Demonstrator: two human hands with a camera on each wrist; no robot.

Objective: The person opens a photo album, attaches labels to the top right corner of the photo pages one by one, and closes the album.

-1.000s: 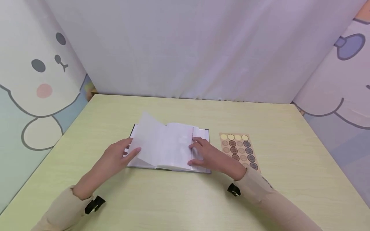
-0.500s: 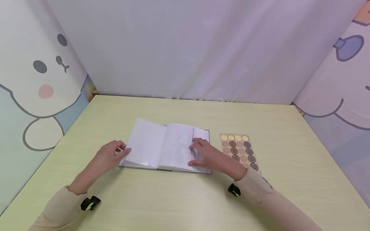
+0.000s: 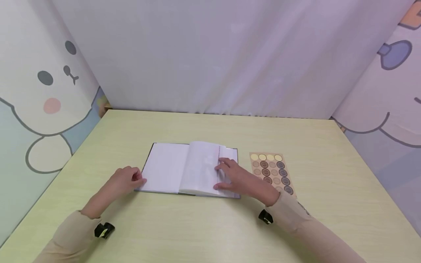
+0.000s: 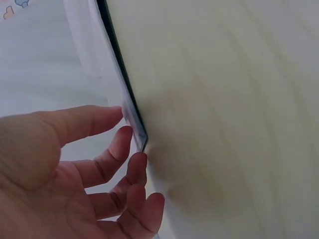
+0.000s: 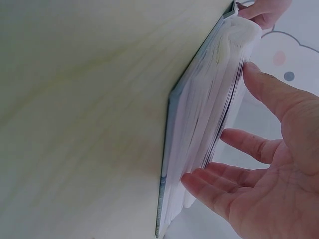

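Note:
An open photo album (image 3: 165, 166) with a dark hard cover and white, glossy pages lies on the table. Its left side is flat, while a thick stack of pages bulges on the right. My left hand (image 3: 123, 181) is at the album's near left corner; in the left wrist view its thumb (image 4: 107, 119) touches the inner face at the edge, with the other fingers loosely bent beside the corner. My right hand (image 3: 238, 179) rests on the right-hand pages, its fingers (image 5: 249, 144) spread along their outer edges, as the right wrist view shows.
To the right of the album lies a sheet of round stickers (image 3: 270, 171) in cream, brown and black, partly covered by my right forearm. A pale wood-look table (image 3: 204, 226) bears everything. A white curtain (image 3: 210, 54) hangs behind it, and cartoon-printed panels flank both sides.
The raised left page has come down flat on the album's left side. My left hand has moved left and slightly nearer, to the corner. My right hand stays put.

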